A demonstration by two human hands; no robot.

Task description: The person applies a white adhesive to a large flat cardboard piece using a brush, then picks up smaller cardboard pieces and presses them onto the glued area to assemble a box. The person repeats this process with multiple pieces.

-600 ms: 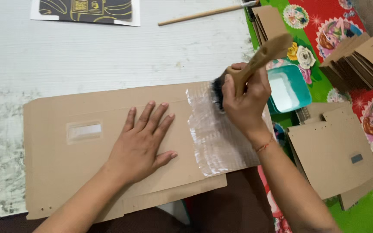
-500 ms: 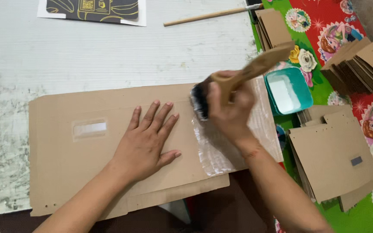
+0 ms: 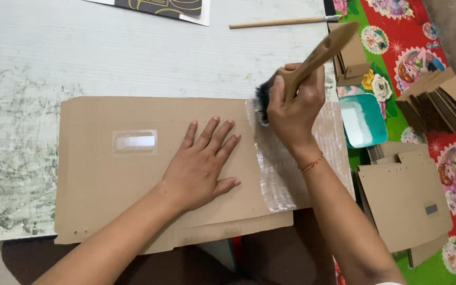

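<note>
A large brown cardboard sheet (image 3: 106, 179) with a small rectangular window lies on the white table (image 3: 106, 58). My left hand (image 3: 201, 166) presses flat on its middle, fingers spread. My right hand (image 3: 294, 108) grips a wooden-handled brush (image 3: 317, 55), whose dark bristles touch the sheet's upper right part. That right end of the sheet is covered by a shiny wet patch (image 3: 283, 177) of glue.
A teal tray (image 3: 365, 119) of white glue sits right of the sheet on a flowered red-and-green cloth (image 3: 423, 37). Stacks of cut cardboard pieces (image 3: 439, 103) and flat pieces (image 3: 405, 198) lie to the right. A thin wooden stick (image 3: 281, 22) and a dark printed card (image 3: 159, 6) rest at the table's far edge.
My right hand moved the brush left and then back up across the sheet's right end. The left hand stayed flat on the cardboard.
</note>
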